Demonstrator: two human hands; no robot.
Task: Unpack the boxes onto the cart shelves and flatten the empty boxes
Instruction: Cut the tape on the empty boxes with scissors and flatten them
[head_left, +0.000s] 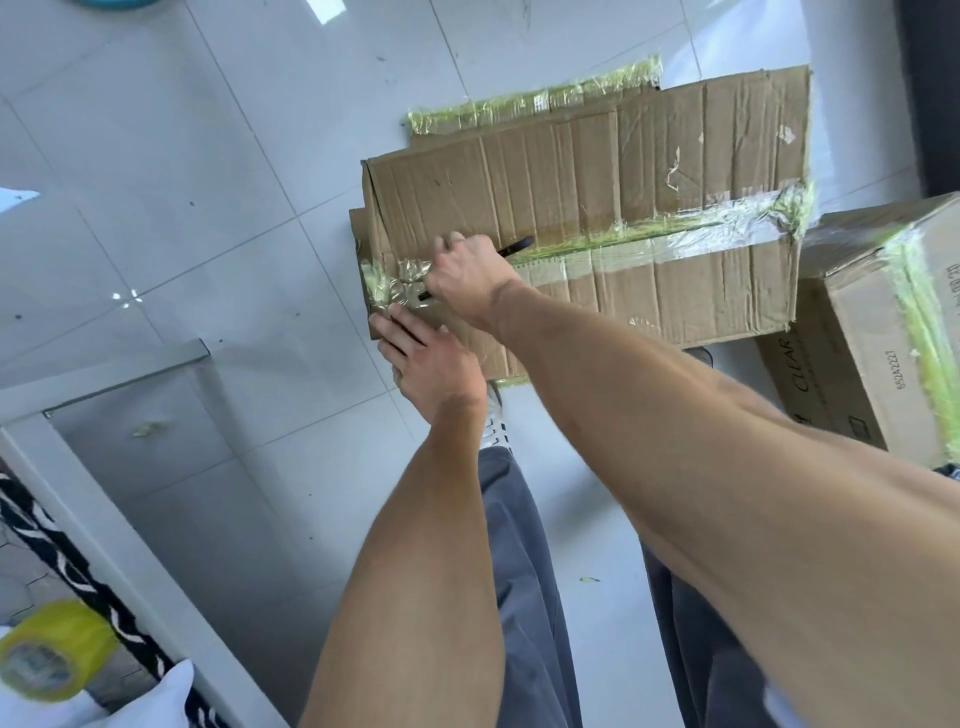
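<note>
Taped box (597, 218) on the floor tiles (182, 171). Right hand (467, 278) gripping dark cutter (514, 247) at the near-end tape seam (395, 283); left hand (426, 358) flat, bracing that corner. Cut shallow, away from bracing fingers.

The place looks like a room in a home, or perhaps a small storeroom; which one cannot be told. The floor (208, 156) is of glossy white tiles with small dirt marks, and taped cardboard boxes (597, 208) lie directly on it. At the lower left stand a white frame (78, 493), a black-and-white patterned fabric (62, 561) and a roll of yellow tape (52, 654).
</note>
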